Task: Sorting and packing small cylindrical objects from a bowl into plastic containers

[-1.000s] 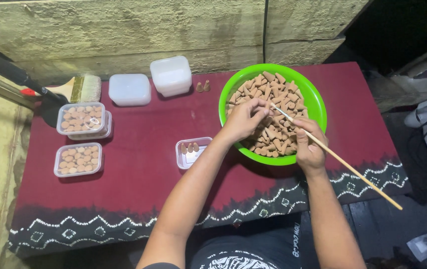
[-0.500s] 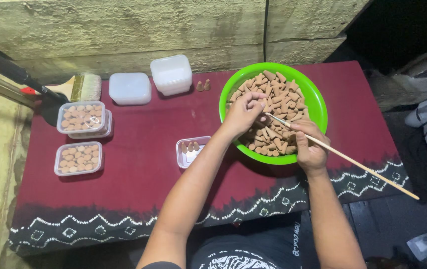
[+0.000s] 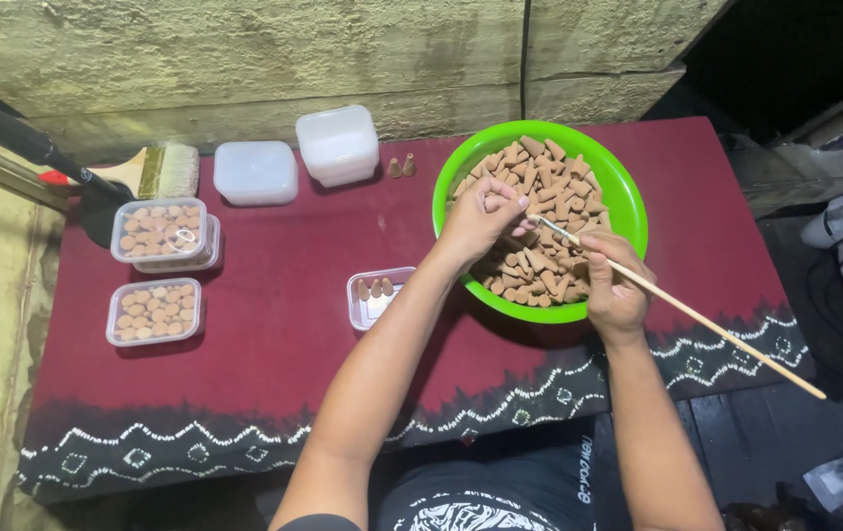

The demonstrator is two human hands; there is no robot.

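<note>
A bright green bowl (image 3: 628, 197) full of brown cone-shaped pieces (image 3: 549, 187) sits at the right of the maroon cloth-covered table (image 3: 274, 383). My left hand (image 3: 480, 218) reaches into the bowl with its fingers pinched on one brown cone. My right hand (image 3: 613, 285) rests on the bowl's near rim and grips a long thin wooden stick (image 3: 697, 320), whose tip lies among the cones beside my left fingers. An open small clear box (image 3: 377, 297) holding a few cones stands just left of the bowl.
Two lidded clear boxes of cones (image 3: 161, 234) (image 3: 154, 311) sit at the left. Behind them lie a paintbrush (image 3: 161, 171), a white lid (image 3: 256, 173) and a stack of empty boxes (image 3: 339, 145). Two loose cones (image 3: 401, 166) stand near the wall.
My left hand has drawn slightly back over the cones with its fingers pinched. The stick in my right hand has tilted, its far end dropping lower to the right.
</note>
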